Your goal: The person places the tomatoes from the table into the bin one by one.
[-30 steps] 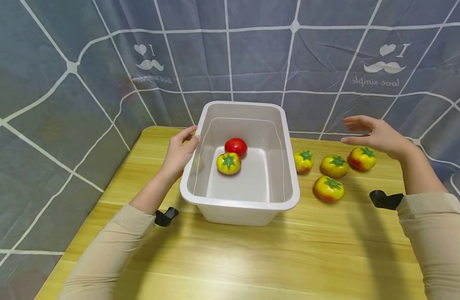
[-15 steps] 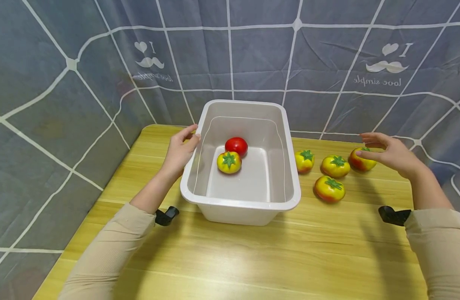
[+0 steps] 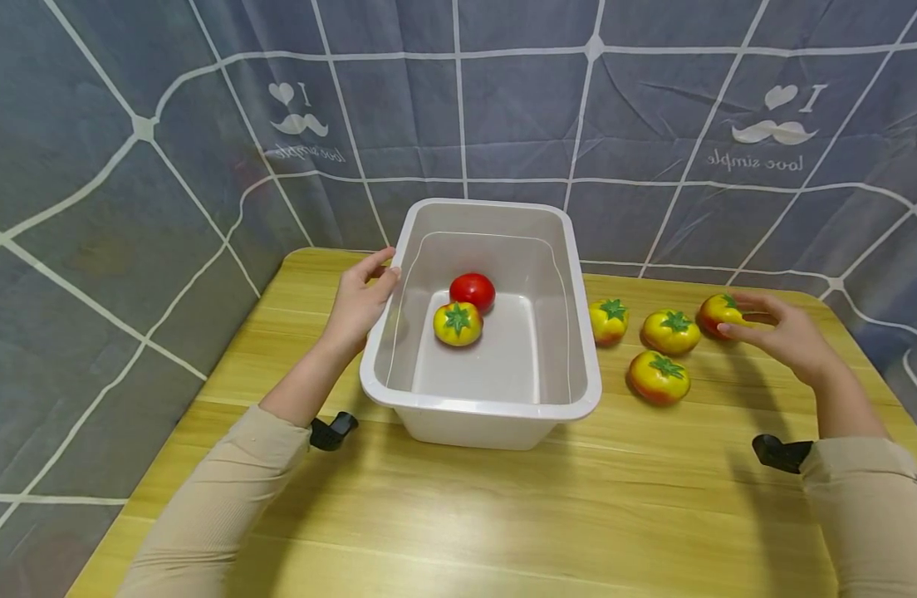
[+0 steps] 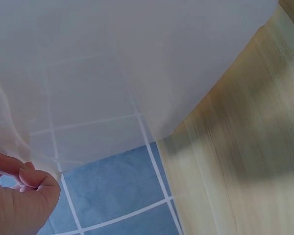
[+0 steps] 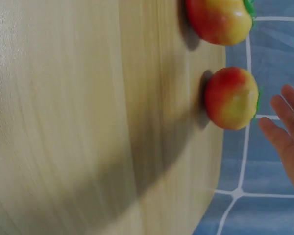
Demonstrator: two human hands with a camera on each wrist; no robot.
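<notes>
Fingers of my R hand [image 3: 791, 336] are parted, thumb nearside, fingertips farside of the far-right fruit [image 3: 717, 314]; contact, can't tell. My L hand [image 3: 360, 301] pinches the tub [image 3: 488, 407] at its left rim. That far-right fruit's on the table [image 3: 458, 515], near the back edge, w/ three more yellow fruits [image 3: 659, 380] btwn it & the tub; a red fruit [image 3: 473, 291] & a leafy yellow one [image 3: 458, 325] sit inside. Risk, IMO: an off-centre squeeze could roll it off the back; L-hand pressure might tip the tub.

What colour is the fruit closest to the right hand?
The fruit is yellow and red with a green leafy top; the head view shows it best.
</notes>
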